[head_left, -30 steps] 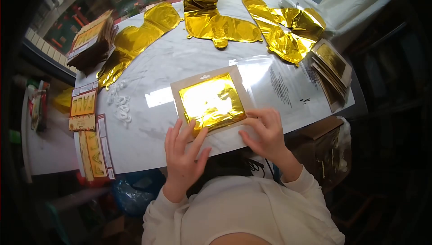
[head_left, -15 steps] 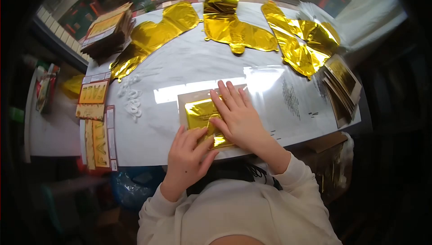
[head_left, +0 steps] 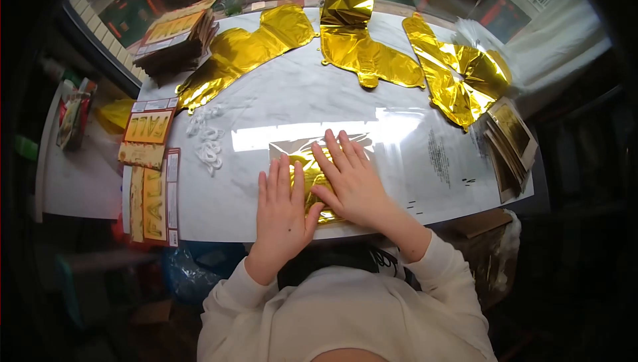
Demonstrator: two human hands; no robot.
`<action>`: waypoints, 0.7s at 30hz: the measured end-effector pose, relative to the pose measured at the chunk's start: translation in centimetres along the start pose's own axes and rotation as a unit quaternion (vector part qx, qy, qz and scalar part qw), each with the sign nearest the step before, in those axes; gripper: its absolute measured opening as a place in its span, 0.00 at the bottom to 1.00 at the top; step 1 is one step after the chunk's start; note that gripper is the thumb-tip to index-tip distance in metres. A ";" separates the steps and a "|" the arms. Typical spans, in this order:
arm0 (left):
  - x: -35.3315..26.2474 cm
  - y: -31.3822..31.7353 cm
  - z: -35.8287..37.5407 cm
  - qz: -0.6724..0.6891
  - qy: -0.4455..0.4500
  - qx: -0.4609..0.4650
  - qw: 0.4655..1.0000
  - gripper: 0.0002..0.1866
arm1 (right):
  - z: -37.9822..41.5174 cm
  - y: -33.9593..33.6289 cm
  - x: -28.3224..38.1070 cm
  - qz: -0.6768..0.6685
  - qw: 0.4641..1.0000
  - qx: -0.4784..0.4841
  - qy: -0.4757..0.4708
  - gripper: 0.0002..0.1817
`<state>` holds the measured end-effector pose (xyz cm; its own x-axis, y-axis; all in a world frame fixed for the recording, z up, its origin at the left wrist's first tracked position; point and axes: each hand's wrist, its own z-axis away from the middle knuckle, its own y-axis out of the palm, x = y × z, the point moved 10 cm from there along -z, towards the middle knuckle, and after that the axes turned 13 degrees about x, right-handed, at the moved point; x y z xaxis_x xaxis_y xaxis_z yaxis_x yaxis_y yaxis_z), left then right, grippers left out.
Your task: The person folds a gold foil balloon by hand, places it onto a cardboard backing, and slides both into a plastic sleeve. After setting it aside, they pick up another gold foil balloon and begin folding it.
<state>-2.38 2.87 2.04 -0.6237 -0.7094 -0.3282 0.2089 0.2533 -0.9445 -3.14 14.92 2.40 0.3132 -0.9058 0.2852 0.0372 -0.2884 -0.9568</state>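
A folded gold foil balloon (head_left: 312, 192) lies flat near the table's front edge, on a greyish backing piece (head_left: 279, 151) that shows past its far side. My left hand (head_left: 282, 212) is laid flat over the left part of the foil, fingers stretched out and pointing away from me. Across the right part rests my right hand (head_left: 355, 182), palm down with fingers spread. Both hands cover much of the foil.
Flat gold foil balloons (head_left: 249, 49) lie along the back. At left are printed FALL cards (head_left: 149, 129), a tall card stack (head_left: 176, 36) and white ribbon coils (head_left: 207, 146). Clear printed plastic (head_left: 438, 162) and a stack of gold packets (head_left: 512, 139) lie at right.
My left hand has straightened from curled fingers at the foil's near edge to lying flat on it. The right hand stays pressed on the foil. The camera view has shifted slightly.
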 end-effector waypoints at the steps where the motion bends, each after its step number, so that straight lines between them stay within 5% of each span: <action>1: 0.2 -0.2 -0.1 -0.005 -0.008 -0.008 1.000 0.42 | -0.4 -0.5 0.2 0.023 0.999 -0.012 -0.024 0.35; 2: 0.1 -0.6 -0.1 -0.005 -0.006 -0.010 1.000 0.42 | -1.4 -2.1 0.3 0.026 0.999 -0.014 -0.024 0.35; 4: 0.0 -1.6 -0.1 -0.012 0.000 -0.012 1.000 0.41 | -5.1 -1.8 -0.9 -0.058 0.975 0.207 0.062 0.23; 5: 0.0 -1.8 -0.2 -0.012 0.000 -0.013 1.000 0.41 | -7.8 -2.2 -1.4 -0.029 0.983 0.171 0.067 0.15; 9: -0.2 -1.8 -1.1 0.129 0.106 0.001 0.986 0.36 | -16.3 -3.8 -0.5 -0.064 0.992 -0.110 -0.025 0.10; 11: -0.5 -0.7 -1.2 0.151 0.178 0.036 0.972 0.34 | -19.2 -1.9 -0.6 -0.059 0.992 -0.106 -0.025 0.09; 21: -1.4 -1.9 -0.7 0.170 0.220 0.064 0.958 0.24 | -21.0 -0.4 0.2 -0.005 0.993 -0.110 -0.051 0.07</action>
<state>-2.43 3.84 4.35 -0.7548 -0.2466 -0.6078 0.5291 0.3187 -0.7864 -23.07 8.32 4.05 0.4092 -0.8696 0.2764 -0.1634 -0.3679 -0.9154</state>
